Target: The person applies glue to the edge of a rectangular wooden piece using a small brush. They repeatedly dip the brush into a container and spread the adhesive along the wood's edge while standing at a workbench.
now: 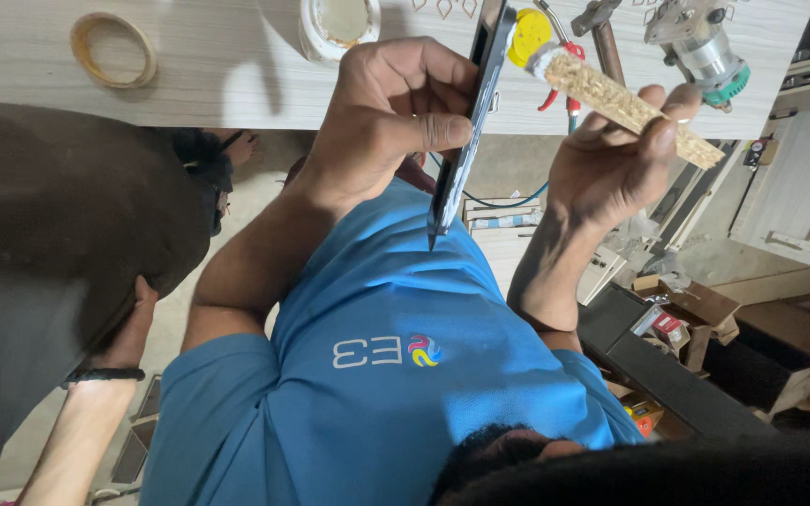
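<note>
**A:** What are the hands holding?

**B:** The right hand (611, 164) is pinching a narrow strip of chipboard (625, 103) between thumb and fingertips, up in front of the chest. The strip is slanting from a white-capped end, up near the left hand, down past the right fingers. The left hand (391, 122) is closing round a long dark flat tool (466, 141), with the thumb pressing along its side. The tool is standing nearly upright, its pointed tip hanging below the fist over the blue shirt (396, 375).

**A:** Is the tool touching the strip?

**B:** Its upper part is sitting just beside the strip's white end. I cannot tell whether they are touching.

**A:** What is lying beyond the hands?

**B:** A pale wood-grain surface (208, 84) is running across above both hands. A yellow disc (529, 33) and red-handled pliers (562, 70) are lying just behind the tool. A hammer (602, 37) is resting above the right hand, and a power tool with a teal collar (705, 47) is sitting further out to the right. A white round tub (339, 23) is sitting above the left hand, and a ring of tape (112, 49) is lying well off to the left.

**A:** Anyone else nearby?

**B:** Another person in dark clothing (39, 244) is standing at the left, their arm wearing a black wristband (103, 375). Open cardboard boxes (686, 314) are lying below the right hand
</note>
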